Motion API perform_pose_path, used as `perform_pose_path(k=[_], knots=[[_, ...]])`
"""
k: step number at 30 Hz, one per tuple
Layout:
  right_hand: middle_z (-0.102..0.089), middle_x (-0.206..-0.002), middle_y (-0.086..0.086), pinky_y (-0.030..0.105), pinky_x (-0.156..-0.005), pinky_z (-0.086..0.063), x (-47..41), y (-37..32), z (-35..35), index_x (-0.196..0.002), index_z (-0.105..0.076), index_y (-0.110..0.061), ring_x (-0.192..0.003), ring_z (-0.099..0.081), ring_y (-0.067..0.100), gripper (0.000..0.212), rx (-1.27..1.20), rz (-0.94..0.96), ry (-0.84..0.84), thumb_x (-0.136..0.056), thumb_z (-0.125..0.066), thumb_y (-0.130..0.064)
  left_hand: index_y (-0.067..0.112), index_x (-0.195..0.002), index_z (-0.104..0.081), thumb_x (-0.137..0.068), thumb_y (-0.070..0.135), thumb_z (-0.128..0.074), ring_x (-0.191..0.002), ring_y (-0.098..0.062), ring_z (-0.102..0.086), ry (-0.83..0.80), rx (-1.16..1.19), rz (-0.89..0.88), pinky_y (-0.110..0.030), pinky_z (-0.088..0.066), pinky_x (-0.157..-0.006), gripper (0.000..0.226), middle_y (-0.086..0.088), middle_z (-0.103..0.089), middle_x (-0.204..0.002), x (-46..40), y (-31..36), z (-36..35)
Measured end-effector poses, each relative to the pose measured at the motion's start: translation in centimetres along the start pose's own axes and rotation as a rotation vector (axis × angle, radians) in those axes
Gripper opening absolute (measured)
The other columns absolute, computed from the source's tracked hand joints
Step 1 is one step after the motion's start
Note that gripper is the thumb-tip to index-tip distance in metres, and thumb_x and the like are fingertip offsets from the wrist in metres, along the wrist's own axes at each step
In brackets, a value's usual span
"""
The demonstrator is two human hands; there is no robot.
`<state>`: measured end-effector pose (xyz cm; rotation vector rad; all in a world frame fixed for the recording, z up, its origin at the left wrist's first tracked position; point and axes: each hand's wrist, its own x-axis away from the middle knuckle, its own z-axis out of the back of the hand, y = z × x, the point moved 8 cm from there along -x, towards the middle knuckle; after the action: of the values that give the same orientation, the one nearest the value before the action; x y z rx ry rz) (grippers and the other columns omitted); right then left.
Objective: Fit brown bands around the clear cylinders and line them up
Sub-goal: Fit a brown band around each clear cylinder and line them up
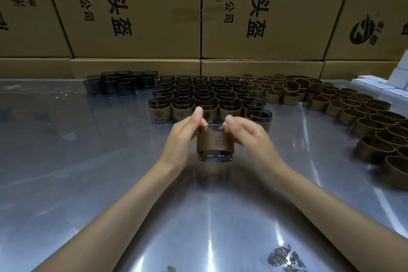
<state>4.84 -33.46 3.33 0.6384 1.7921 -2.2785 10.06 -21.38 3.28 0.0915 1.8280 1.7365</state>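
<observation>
Both bare forearms reach forward from the bottom corners of the view and converge over the middle of the shiny metal table (88, 161), where the two hands hold one clear cylinder (215, 155) between them, its base appearing just above the tabletop, though whether it touches cannot be told. A brown band (215, 141) is wrapped around the cylinder's middle, leaving a strip of clear glass showing below it and the thin glass rim above. The left hand (184, 133) grips the cylinder's left side, fingers curled around behind it and the thumb raised straight up above the rim. The right hand (248, 133) mirrors it on the right side, fingers curled around the band and the thumb resting at the rim's edge. Both wrists are bent slightly inward, palms facing each other. Just behind the hands stand the finished cylinders (198, 97), banded and set in tidy rows that run back toward the cardboard boxes (136, 17) stacked along the table's far edge. To the left of these rows sits a small cluster of bare cylinders (119, 86) without bands. To the right, loose brown bands (344, 106) stand on edge in a long sweep curving along the table's right side toward the viewer. Small white boxes (395, 81) are piled at the far right.
</observation>
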Motion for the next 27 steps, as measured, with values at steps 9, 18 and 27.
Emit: perform_pose_path(k=[9, 18, 27], knots=[[-0.044, -0.100, -0.017, 0.025, -0.076, -0.047, -0.7, 1.3, 2.1, -0.090, -0.060, -0.024, -0.091, -0.049, 0.002, 0.011, 0.587, 0.159, 0.012, -0.088, -0.064, -0.035, 0.027, -0.098, -0.066, -0.094, 0.027, -0.054, -0.111, 0.008, -0.047, -0.082, -0.535, -0.135, -0.003, -0.031, -0.091, 0.012, 0.014, -0.052, -0.117, -0.3, -1.3, 0.1], [-0.064, -0.110, -0.007, 0.030, -0.083, -0.028, -1.6, 1.8, 3.5, -0.109, -0.067, -0.021, -0.106, -0.041, 0.019, 0.018, 1.005, 0.206, 0.184, -0.096, -0.054, -0.025, 0.031, -0.132, -0.052, -0.095, 0.025, -0.055, -0.113, -0.002, -0.050, -0.160, -0.606, -0.019, -0.013, -0.036, -0.089, 0.038, 0.014, -0.048, -0.128, -0.3, -3.0, 0.0], [-0.039, -0.149, -0.010, 0.039, -0.113, -0.007, -2.4, 3.7, 4.2, -0.125, -0.053, -0.029, -0.141, -0.019, 0.019, 0.029, 1.132, 0.029, 0.155, -0.098, -0.048, -0.037, 0.028, -0.117, -0.063, -0.093, 0.020, -0.058, -0.107, -0.003, -0.052, -0.132, -0.630, -0.035, -0.001, -0.034, -0.079, 0.026, 0.011, -0.053, -0.119, -0.6, -3.4, 0.2]])
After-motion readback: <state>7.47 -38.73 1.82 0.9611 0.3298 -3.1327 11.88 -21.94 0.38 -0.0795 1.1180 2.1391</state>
